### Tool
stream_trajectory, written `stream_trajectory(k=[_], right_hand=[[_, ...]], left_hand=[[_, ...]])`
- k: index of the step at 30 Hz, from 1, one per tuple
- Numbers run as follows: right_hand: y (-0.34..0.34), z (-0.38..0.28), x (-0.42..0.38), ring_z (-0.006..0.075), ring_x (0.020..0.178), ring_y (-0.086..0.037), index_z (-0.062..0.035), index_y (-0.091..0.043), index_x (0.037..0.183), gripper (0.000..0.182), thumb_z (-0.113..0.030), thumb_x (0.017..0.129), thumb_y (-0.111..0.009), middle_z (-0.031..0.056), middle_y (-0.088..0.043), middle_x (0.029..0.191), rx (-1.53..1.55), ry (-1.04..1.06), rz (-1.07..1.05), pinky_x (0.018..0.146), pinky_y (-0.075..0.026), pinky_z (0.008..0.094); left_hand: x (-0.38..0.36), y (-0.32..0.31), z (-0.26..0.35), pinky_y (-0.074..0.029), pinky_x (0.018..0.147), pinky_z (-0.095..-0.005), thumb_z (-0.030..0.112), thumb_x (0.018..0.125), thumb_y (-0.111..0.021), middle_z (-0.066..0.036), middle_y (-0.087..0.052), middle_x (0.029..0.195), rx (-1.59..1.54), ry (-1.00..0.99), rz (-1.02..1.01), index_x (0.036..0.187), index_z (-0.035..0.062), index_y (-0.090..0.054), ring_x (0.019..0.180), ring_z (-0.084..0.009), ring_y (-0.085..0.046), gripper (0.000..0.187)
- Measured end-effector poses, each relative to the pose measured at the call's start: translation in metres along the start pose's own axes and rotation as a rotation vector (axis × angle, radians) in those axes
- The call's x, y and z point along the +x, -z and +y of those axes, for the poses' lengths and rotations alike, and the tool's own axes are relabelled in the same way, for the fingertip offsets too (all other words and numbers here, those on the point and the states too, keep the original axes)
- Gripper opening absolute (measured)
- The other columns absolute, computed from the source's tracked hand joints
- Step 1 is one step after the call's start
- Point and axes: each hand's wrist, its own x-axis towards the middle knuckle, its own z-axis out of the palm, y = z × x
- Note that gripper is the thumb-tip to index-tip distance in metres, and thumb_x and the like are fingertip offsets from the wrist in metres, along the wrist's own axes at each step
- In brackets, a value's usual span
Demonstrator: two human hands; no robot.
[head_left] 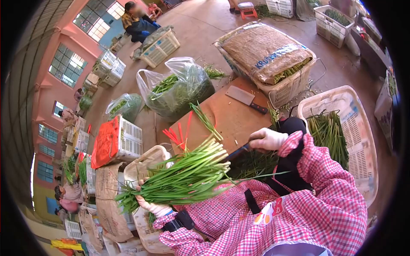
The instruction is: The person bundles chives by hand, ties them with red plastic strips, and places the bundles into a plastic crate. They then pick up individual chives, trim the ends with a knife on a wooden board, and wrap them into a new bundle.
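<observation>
My left hand (149, 206), in a pale glove, is closed around the leafy end of a large bunch of garlic chives (188, 175). The pale cut ends fan out towards the upper right, over the near side of the board. My right hand (269, 139), also gloved, is held by the board's right edge with its fingers curled together; whether anything is in them is hidden. On the brown cutting board (232, 113) lie a cleaver (242, 96), a few loose stalks (206, 121) and several red ties (181, 134).
A white crate of greens (331, 132) stands at my right, and a sack-covered crate (269, 55) behind the board. Plastic bags of greens (177, 91) sit beyond it. A crate with red cloth (106, 141) is at left. Another person (139, 23) sits farther back.
</observation>
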Motion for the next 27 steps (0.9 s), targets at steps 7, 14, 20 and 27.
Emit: stream_trajectory(k=[7,14,20,27], right_hand=[[-0.028,-0.013,-0.021,0.0284,0.076,-0.066,-0.0084,-0.066,0.101,0.023,-0.021,0.083,-0.063,0.0112,-0.068,0.083,-0.346,0.421,0.110,0.074,-0.052,0.0367],[-0.103,-0.029,0.045,0.0329,0.064,-0.063,-0.0161,-0.061,0.110,0.036,-0.038,0.081,-0.064,0.0159,-0.062,0.067,-0.629,0.344,0.362,0.061,-0.050,0.0442],[-0.109,-0.007,0.078,0.0239,0.062,-0.061,-0.0044,-0.060,0.096,0.024,-0.026,0.084,-0.058,0.0076,-0.060,0.067,0.220,0.474,0.262,0.063,-0.049,0.0385],[-0.067,-0.013,-0.019,0.0174,0.042,-0.047,-0.0023,-0.053,0.081,0.031,-0.030,0.082,-0.068,0.0064,-0.049,0.052,1.249,0.340,-0.621,0.038,-0.035,0.0303]], left_hand=[[-0.008,0.009,-0.001,-0.047,0.091,-0.0465,0.034,0.089,-0.058,-0.009,-0.063,0.114,0.123,-0.141,0.253,0.113,0.0098,-0.064,0.102,-0.0260,-0.059,0.035],[-0.014,-0.018,-0.012,-0.038,0.102,-0.0467,0.038,0.090,-0.056,-0.008,-0.057,0.120,0.212,-0.069,0.239,0.120,0.0090,-0.057,0.115,-0.0257,-0.051,0.042],[-0.018,-0.001,-0.004,-0.038,0.103,-0.0511,0.034,0.091,-0.056,-0.009,-0.057,0.123,0.128,-0.015,0.210,0.115,0.0090,-0.059,0.116,-0.0270,-0.051,0.035],[-0.015,0.007,0.009,-0.038,0.102,-0.0476,0.035,0.091,-0.053,-0.008,-0.059,0.121,0.030,-0.108,0.317,0.122,0.0098,-0.056,0.113,-0.0257,-0.053,0.040]])
